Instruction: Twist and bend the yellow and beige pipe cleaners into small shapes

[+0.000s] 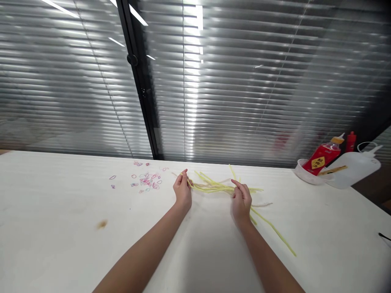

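Thin yellow pipe cleaners (210, 188), with a few beige ones among them, lie in a loose bundle across the white table. My left hand (183, 189) pinches one yellow pipe cleaner near its end, at the bundle's left side. At the other side, my right hand (242, 199) has its index finger stretched out and the other fingers curled in on the yellow stems. Its palm hides part of the bundle. One long yellow pipe cleaner (275, 230) sticks out past my right wrist toward the front right, and a beige pipe cleaner (262, 204) lies beside it.
Small coloured rubber bands (149, 181) are scattered left of my hands. At the right back, a red bottle (324, 156) leans in a clear round dish (305, 175), beside a white squeeze bottle (354, 169). Window blinds (232, 101) rise behind the table (61, 244).
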Available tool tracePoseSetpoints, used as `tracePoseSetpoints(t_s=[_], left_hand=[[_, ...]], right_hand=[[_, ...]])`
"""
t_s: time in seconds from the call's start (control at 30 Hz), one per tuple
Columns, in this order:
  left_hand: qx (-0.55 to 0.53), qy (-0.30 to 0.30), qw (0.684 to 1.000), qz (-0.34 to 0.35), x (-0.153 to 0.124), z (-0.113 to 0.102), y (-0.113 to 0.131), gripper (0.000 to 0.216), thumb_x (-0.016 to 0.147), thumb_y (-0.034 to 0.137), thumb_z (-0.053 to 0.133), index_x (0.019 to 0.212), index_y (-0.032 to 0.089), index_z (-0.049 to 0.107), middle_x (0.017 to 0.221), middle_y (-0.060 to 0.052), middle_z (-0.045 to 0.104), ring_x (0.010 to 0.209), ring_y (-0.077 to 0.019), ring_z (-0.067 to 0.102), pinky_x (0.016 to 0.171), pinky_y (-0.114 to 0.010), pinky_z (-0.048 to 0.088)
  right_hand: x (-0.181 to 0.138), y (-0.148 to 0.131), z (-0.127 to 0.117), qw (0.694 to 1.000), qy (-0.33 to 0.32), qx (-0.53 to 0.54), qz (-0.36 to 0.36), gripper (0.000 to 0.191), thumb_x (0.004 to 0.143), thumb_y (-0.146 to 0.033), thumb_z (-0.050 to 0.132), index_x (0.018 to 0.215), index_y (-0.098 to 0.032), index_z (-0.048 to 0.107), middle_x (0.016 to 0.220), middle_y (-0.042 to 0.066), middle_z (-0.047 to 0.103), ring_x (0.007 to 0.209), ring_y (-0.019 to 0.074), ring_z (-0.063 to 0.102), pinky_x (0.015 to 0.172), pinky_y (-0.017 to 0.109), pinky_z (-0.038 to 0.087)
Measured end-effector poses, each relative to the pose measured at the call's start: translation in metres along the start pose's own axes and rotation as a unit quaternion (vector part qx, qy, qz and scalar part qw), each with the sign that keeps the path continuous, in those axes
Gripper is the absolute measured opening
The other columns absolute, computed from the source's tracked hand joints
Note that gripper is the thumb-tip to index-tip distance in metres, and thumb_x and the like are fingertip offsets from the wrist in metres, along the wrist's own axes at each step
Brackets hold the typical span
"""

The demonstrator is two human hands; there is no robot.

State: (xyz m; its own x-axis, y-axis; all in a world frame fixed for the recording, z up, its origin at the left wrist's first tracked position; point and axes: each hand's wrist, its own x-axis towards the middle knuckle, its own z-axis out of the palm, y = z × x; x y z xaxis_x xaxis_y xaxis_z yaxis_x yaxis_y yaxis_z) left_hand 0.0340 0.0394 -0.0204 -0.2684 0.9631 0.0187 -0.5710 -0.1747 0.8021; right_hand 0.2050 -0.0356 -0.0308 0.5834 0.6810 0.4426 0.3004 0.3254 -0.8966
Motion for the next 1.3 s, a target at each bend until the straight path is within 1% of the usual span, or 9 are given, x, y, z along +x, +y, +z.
tracePoseSetpoints(t_s=[0.1, 0.23, 0.37, 0.63, 0.8, 0.93, 1.07, 1.17, 1.3], left_hand=[[0.007, 0.002, 1.0, 0.005, -0.001, 0.001, 0.001, 0.04, 0.07, 0.047, 0.069, 0.096, 0.016, 0.067, 0.062, 0.004, 0.051, 0.049, -0.0043, 0.043, 0.05, -0.019, 0.036], [0.005, 0.014, 1.0, 0.021, -0.004, 0.002, 0.002, 0.041, 0.07, 0.047, 0.068, 0.097, 0.016, 0.067, 0.06, 0.005, 0.048, 0.047, -0.0034, 0.039, 0.046, -0.019, 0.032], [-0.005, 0.006, 0.999, 0.043, -0.007, 0.004, 0.002, 0.031, 0.072, 0.041, 0.068, 0.091, 0.017, 0.067, 0.061, 0.005, 0.049, 0.047, -0.0033, 0.039, 0.047, -0.019, 0.032], [-0.01, -0.012, 1.0, 0.026, -0.01, 0.003, 0.0, 0.021, 0.071, 0.034, 0.07, 0.078, 0.014, 0.068, 0.069, -0.001, 0.06, 0.055, -0.008, 0.053, 0.058, -0.024, 0.044], [0.012, -0.049, 0.999, 0.012, -0.013, 0.002, 0.0, 0.025, 0.072, 0.036, 0.067, 0.082, 0.014, 0.072, 0.083, -0.007, 0.067, 0.065, -0.012, 0.06, 0.065, -0.026, 0.046], [0.054, -0.084, 0.995, 0.01, -0.018, 0.005, 0.002, 0.027, 0.07, 0.033, 0.068, 0.09, 0.016, 0.073, 0.087, -0.008, 0.07, 0.066, -0.0141, 0.063, 0.066, -0.029, 0.047], [0.119, -0.119, 0.986, 0.02, -0.025, 0.009, 0.007, 0.021, 0.067, 0.025, 0.071, 0.086, 0.016, 0.074, 0.091, -0.009, 0.072, 0.07, -0.0162, 0.065, 0.07, -0.031, 0.048], [0.143, -0.153, 0.978, 0.021, -0.028, 0.012, 0.008, 0.016, 0.066, 0.023, 0.072, 0.08, 0.015, 0.073, 0.086, -0.01, 0.073, 0.072, -0.0186, 0.067, 0.073, -0.032, 0.049], [0.113, -0.198, 0.974, -0.009, -0.028, 0.012, 0.005, 0.021, 0.065, 0.026, 0.075, 0.08, 0.015, 0.065, 0.086, -0.01, 0.072, 0.072, -0.0198, 0.068, 0.075, -0.034, 0.05]], right_hand=[[0.001, -0.001, 0.001, 0.999, 0.033, -0.032, -0.014, 0.03, 0.084, -0.032, 0.048, 0.103, -0.016, 0.065, 0.079, 0.001, 0.046, 0.06, 0.0117, 0.041, 0.058, 0.027, 0.038], [0.005, -0.005, -0.001, 0.993, 0.04, -0.092, -0.069, 0.027, 0.085, -0.032, 0.051, 0.103, -0.015, 0.063, 0.085, 0.003, 0.05, 0.06, 0.011, 0.044, 0.06, 0.027, 0.042], [0.007, -0.009, -0.005, 0.984, 0.056, -0.122, -0.119, 0.023, 0.086, -0.03, 0.052, 0.1, -0.015, 0.063, 0.087, 0.004, 0.055, 0.063, 0.0116, 0.047, 0.064, 0.027, 0.043], [0.006, -0.005, -0.002, 0.994, 0.075, -0.075, -0.037, 0.027, 0.086, -0.036, 0.051, 0.098, -0.015, 0.064, 0.092, 0.008, 0.062, 0.07, 0.0146, 0.054, 0.062, 0.027, 0.044], [0.002, -0.002, 0.0, 0.998, 0.05, -0.046, -0.01, 0.035, 0.087, -0.039, 0.045, 0.1, -0.015, 0.066, 0.087, 0.008, 0.065, 0.074, 0.0175, 0.058, 0.061, 0.028, 0.045], [-0.001, -0.004, 0.001, 0.995, -0.01, -0.07, -0.076, 0.032, 0.086, -0.034, 0.048, 0.102, -0.015, 0.068, 0.088, 0.009, 0.066, 0.074, 0.0169, 0.059, 0.063, 0.029, 0.047], [-0.004, -0.007, 0.004, 0.986, -0.057, -0.1, -0.119, 0.029, 0.086, -0.029, 0.05, 0.103, -0.015, 0.069, 0.091, 0.01, 0.068, 0.076, 0.0176, 0.06, 0.063, 0.029, 0.049], [-0.006, -0.008, 0.006, 0.987, -0.071, -0.104, -0.101, 0.027, 0.084, -0.031, 0.053, 0.101, -0.016, 0.068, 0.091, 0.01, 0.069, 0.079, 0.0191, 0.062, 0.063, 0.029, 0.05], [-0.007, -0.009, 0.007, 0.993, -0.067, -0.096, -0.034, 0.02, 0.081, -0.034, 0.057, 0.09, -0.018, 0.065, 0.076, 0.005, 0.068, 0.07, 0.0174, 0.062, 0.057, 0.026, 0.049]])
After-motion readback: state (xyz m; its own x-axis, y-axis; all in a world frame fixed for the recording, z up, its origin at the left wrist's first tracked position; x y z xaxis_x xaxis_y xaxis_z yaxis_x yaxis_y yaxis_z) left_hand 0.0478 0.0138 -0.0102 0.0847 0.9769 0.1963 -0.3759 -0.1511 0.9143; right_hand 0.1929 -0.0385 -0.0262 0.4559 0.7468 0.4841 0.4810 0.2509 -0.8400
